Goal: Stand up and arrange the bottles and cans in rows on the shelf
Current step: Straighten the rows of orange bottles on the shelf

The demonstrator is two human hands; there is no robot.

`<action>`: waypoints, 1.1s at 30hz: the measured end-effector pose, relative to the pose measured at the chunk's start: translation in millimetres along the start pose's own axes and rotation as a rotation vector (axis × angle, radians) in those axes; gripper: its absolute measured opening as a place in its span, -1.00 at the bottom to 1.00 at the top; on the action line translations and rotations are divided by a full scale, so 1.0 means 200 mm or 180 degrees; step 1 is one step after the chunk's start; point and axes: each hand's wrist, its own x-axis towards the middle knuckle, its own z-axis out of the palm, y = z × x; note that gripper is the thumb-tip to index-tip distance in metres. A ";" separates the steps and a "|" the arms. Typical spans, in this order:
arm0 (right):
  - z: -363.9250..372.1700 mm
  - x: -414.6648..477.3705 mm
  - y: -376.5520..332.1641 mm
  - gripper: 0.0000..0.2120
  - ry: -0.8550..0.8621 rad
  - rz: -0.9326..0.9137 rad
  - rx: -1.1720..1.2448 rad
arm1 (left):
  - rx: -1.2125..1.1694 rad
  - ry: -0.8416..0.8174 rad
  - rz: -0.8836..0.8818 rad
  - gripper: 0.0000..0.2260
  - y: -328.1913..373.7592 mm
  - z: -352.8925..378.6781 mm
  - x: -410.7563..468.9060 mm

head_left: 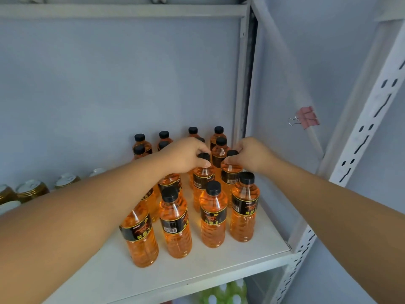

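At mid-frame the left hand (186, 155) curls over the top of a bottle (202, 181). The right hand (253, 155) pinches the top of the next bottle (230, 174), just to its right. Around them, orange bottles (213, 218) with black caps stand upright in rows on the white shelf (219, 266). Cans (32, 189) line the left edge. A pink clip (308, 117) hangs on the side panel (285, 84) at right.

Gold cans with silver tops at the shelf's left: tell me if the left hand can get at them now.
Probably yes. The gold metal cans stand in the open beside the left forearm, nothing over them; the left hand must first release the black-capped orange bottle.
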 end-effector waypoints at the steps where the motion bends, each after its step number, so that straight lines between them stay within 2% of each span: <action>1: 0.00 0.01 0.00 -0.74 -0.0029 -0.0027 -0.0024 | -0.0009 0.0009 -0.0030 -0.61 0.00 0.01 0.00; 8: 0.01 0.04 0.00 -0.75 -0.0253 -0.0152 -0.0016 | -0.0030 -0.0046 -0.0163 -0.56 0.01 0.00 -0.02; 13: -0.05 0.06 -0.03 -0.56 -0.0151 -0.0131 0.0096 | -0.0224 0.0278 -0.0227 -0.73 -0.04 -0.10 -0.08; 17: -0.08 0.13 -0.06 -0.64 0.0076 -0.0138 0.0132 | -0.0176 0.0573 -0.0292 -0.81 -0.13 -0.19 -0.13; 20: -0.08 0.19 -0.07 -0.68 -0.0003 -0.0152 0.0018 | -0.0144 0.0627 -0.0428 -0.81 -0.22 -0.23 -0.15; 25: -0.06 0.30 -0.08 -0.65 -0.0021 -0.0140 -0.0228 | -0.0186 0.0634 -0.0539 -0.85 -0.33 -0.22 -0.14; 29: -0.05 0.38 -0.09 -0.64 -0.0235 -0.0180 -0.0374 | -0.0205 0.0584 -0.0466 -0.80 -0.32 -0.21 -0.06; 33: 0.00 0.43 -0.10 -0.64 -0.0537 -0.0192 -0.0873 | -0.0105 0.0321 -0.0344 -0.62 -0.26 -0.17 0.07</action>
